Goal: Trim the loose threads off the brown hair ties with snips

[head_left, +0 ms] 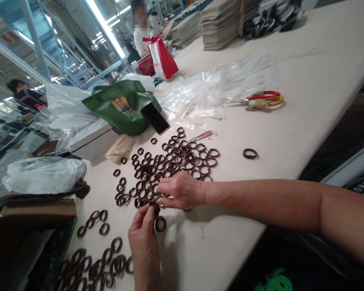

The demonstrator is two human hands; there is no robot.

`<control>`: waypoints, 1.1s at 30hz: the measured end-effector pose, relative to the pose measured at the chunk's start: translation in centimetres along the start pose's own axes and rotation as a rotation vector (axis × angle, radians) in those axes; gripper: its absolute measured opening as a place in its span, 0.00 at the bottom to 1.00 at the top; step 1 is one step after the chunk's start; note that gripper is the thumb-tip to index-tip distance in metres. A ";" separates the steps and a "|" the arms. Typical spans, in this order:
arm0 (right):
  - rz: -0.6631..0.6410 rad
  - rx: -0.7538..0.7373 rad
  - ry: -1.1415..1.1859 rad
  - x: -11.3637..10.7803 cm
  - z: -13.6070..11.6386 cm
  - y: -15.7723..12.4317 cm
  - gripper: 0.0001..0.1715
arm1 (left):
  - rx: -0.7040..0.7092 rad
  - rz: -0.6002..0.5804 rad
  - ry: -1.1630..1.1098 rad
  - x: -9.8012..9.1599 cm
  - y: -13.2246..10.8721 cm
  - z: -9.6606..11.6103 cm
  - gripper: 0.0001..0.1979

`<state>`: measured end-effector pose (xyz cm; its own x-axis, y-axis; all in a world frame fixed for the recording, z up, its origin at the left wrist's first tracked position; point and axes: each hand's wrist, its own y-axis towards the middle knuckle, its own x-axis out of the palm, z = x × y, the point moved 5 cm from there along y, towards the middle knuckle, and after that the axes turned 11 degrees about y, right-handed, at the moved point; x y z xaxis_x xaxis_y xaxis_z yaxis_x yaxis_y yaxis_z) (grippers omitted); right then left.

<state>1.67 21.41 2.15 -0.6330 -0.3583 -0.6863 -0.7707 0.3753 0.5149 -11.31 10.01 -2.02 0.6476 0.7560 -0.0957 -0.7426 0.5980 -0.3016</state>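
My left hand (144, 238) pinches a dark brown loop (154, 208), like a leather belt keeper, between thumb and fingertips. Just above it, my right hand (182, 190) is closed around a small grey metal tool (155, 197) with a pointed end, which reaches the loop. Most of the tool is hidden in the fingers, so its exact kind does not show. Another loop (160, 224) stands on the table right beside my left fingertips. Beyond my hands spreads a large pile of similar loops (170, 159), and a second pile (94, 268) lies at the lower left.
A lone loop (250, 153) lies to the right. Behind the pile are a pink-handled tool (202, 136), a phone (154, 117) leaning on a green bag (121, 105), plastic sheets (197, 95) and scissors (261, 100). An open cardboard box (39, 210) stands at left. Other people are in the background.
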 end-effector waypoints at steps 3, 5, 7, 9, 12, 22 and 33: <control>-0.007 -0.009 -0.001 0.0 0.0 0.0 0.16 | 0.007 -0.013 0.008 -0.1 0.0 -0.1 0.19; -0.009 -0.013 0.001 0.0 -0.1 -0.1 0.16 | -0.008 -0.025 0.016 -0.1 0.0 -0.2 0.20; -0.004 -0.012 0.001 0.0 0.0 -0.1 0.16 | -0.022 -0.029 0.021 -0.1 0.0 -0.2 0.21; 0.004 -0.016 -0.011 -0.1 -0.1 -0.1 0.17 | -0.034 -0.039 0.021 -0.1 -0.1 -0.2 0.22; -0.002 -0.042 -0.031 0.0 -0.1 -0.1 0.18 | -0.039 -0.066 0.020 0.1 -0.1 -0.2 0.22; -0.044 -0.002 0.039 0.3 0.3 0.0 0.21 | 0.017 -0.042 0.038 0.0 0.0 -0.1 0.18; 0.078 0.279 0.518 0.6 1.4 0.1 0.05 | 0.171 -0.072 0.301 -0.2 -0.1 0.0 0.19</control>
<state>1.27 22.43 1.05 -0.6944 -0.6647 -0.2757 -0.7165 0.6029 0.3509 -11.39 9.79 -1.93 0.7020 0.6129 -0.3627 -0.6943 0.7024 -0.1570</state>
